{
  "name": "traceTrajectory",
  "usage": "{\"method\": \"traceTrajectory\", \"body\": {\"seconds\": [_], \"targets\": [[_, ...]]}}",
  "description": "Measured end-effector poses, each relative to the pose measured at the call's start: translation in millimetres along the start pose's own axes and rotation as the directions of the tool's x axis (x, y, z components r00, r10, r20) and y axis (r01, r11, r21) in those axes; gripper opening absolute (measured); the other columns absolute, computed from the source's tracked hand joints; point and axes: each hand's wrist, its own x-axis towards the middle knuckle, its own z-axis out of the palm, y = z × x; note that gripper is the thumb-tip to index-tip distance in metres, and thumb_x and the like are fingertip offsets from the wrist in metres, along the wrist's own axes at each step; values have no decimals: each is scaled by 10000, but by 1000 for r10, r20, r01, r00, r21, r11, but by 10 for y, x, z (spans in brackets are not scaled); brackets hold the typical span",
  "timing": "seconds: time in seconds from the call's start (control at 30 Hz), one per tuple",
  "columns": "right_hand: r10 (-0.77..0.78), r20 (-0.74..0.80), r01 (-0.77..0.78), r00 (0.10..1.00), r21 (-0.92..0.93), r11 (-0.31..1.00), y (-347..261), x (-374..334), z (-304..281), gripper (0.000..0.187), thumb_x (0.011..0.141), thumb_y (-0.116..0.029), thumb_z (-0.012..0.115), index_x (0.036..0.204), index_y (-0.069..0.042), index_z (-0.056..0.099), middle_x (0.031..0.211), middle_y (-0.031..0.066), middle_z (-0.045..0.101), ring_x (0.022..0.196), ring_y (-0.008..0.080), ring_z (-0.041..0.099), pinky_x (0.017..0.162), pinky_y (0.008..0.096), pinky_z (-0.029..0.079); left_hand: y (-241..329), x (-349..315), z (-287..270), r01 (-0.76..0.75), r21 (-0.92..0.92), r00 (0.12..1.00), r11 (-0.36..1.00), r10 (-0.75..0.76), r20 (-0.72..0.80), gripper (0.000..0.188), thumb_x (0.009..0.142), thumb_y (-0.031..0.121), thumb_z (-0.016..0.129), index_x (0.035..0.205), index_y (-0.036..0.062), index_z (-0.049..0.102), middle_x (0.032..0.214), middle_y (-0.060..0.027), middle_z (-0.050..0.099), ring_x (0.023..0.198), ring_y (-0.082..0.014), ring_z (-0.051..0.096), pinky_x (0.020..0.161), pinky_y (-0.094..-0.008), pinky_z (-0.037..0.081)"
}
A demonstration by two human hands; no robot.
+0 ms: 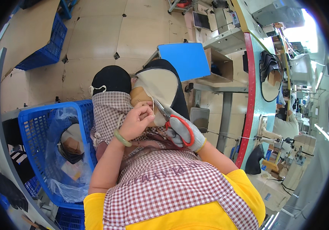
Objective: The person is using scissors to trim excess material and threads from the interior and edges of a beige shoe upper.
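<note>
My left hand [138,120], bare with a green bangle [122,138], is closed in a pinch on a thin white strip [153,104] at the edge of the workpiece. In a grey glove, my right hand [187,132] grips red-handled scissors [191,134], their metal blades pointing up to the same edge beside my left fingertips. Across my lap lies a curved workpiece [158,86] with a cream face and black outer material. Tan material [139,96] shows beside it, partly hidden by my left hand.
At my left stands a blue basket [82,126] holding clear plastic and a black-and-cream piece [72,143]. A blue-topped board [183,61] and a cardboard box [224,67] are ahead. To the right runs a red-edged workbench [247,96] with a sewing machine [302,149].
</note>
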Motion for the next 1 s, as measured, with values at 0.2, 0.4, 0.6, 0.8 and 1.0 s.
{"method": "traceTrajectory", "body": {"seconds": [0.2, 0.4, 0.6, 0.8, 1.0], "targets": [[2, 170, -21, 985, 113, 993, 24, 109, -186, 682, 934, -399, 557, 1488, -166, 236, 777, -11, 504, 542, 35, 399, 439, 165, 346, 49, -38, -123, 63, -179, 994, 982, -46, 100, 66, 839, 30, 614, 815, 1, 560, 1263, -103, 432, 1064, -99, 480, 889, -228, 413], [-54, 179, 20, 982, 191, 981, 52, 331, -276, 598, 964, -334, 508, 1484, -193, 250, 714, 25, 559, 463, 60, 479, 384, 186, 374, 137, -68, -192, -5, -68, 968, 998, 22, 251, 110, 805, 90, 651, 770, 31, 565, 1316, -116, 420, 1120, -176, 482, 954, -301, 386], [-69, 84, 54, 994, 170, 984, -8, 488, -239, 525, 958, -304, 528, 1431, -151, 361, 711, 38, 589, 459, 73, 502, 383, 203, 394, 171, -67, -192, -21, 72, 919, 997, -9, 395, 114, 789, 119, 651, 743, 53, 570, 1369, -138, 391, 1190, -237, 451, 1016, -349, 335], [-14, 31, 12, 999, 54, 998, -72, 532, -226, 347, 940, -343, 559, 1180, -93, 550, 714, 16, 585, 496, 63, 504, 406, 193, 388, 67, -155, -86, -211, 253, 927, 944, 111, 359, 128, 764, 145, 657, 733, 44, 583, 1366, -184, 382, 1264, -334, 400, 1063, -407, 282], [-78, 83, 57, 993, 233, 971, 153, 499, -305, 537, 927, -453, 544, 1323, -115, 414, 730, 19, 538, 473, 66, 430, 393, 178, 332, 121, -269, -139, -38, 119, 998, 992, 44, -43, 45, 767, -14, 571, 760, 24, 595, 1388, -186, 362, 1050, -262, 590, 874, -338, 502]]}}
